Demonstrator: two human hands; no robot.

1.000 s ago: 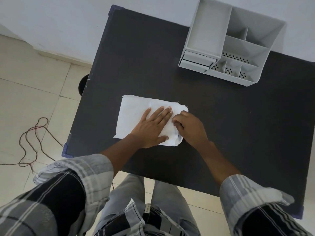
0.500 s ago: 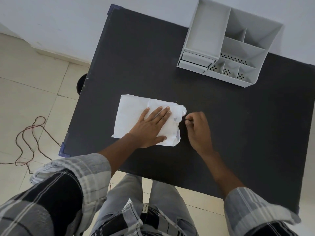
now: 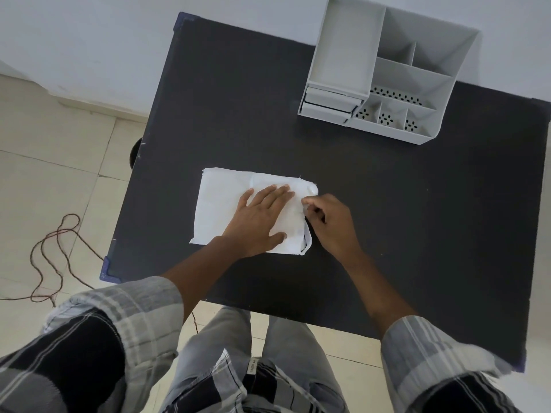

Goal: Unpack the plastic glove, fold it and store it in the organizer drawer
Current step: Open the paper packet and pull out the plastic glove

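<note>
A white paper packet (image 3: pixel 222 201) holding the plastic glove lies flat in the middle of the black table (image 3: pixel 387 219). My left hand (image 3: pixel 259 220) presses flat on the packet's right half, fingers straight. My right hand (image 3: pixel 331 222) has its fingers curled and pinches the packet's right edge near the top corner. The grey organizer (image 3: pixel 384 73) stands at the table's far right, its two small drawers (image 3: pixel 326 104) closed on the front left. The glove itself is hidden inside the packet.
The table's left edge has blue corner guards (image 3: pixel 107 269). A brown cord (image 3: pixel 56 251) lies on the tiled floor to the left. A white wall runs behind the table. My legs are under the near edge.
My right hand moved off the packet to its right side, then came back and now pinches the right edge. My left hand has stayed pressed on the packet.
</note>
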